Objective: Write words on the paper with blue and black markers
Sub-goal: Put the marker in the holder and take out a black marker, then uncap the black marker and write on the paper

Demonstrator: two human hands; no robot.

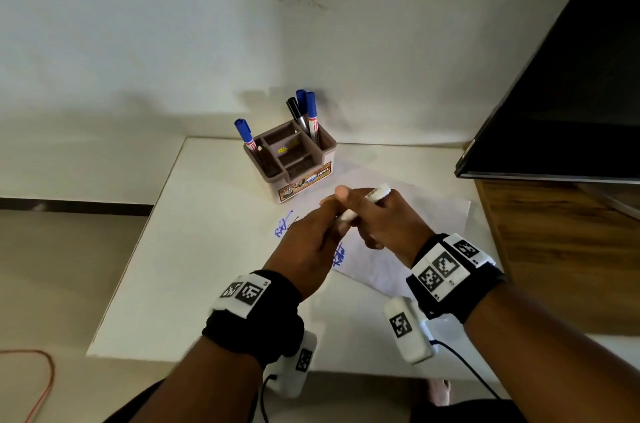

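A white sheet of paper (408, 225) lies on the white table (194, 249), with blue scribbled words at its left edge. Above the paper my right hand (384, 218) grips a white-barrelled marker (377, 193) that points toward my left hand. My left hand (308, 242) is closed around the marker's near end; its cap and colour are hidden by my fingers. A brown pen holder (294, 162) stands behind the paper with a blue marker (245, 135) at its left and a black marker (297, 112) and two blue ones at its back right.
A dark screen (571, 93) on a wooden cabinet overhangs the table's right side. The wall runs close behind the holder. Floor lies to the left, with a red cable (41, 377) at the lower left. Both wrists wear tagged black bands.
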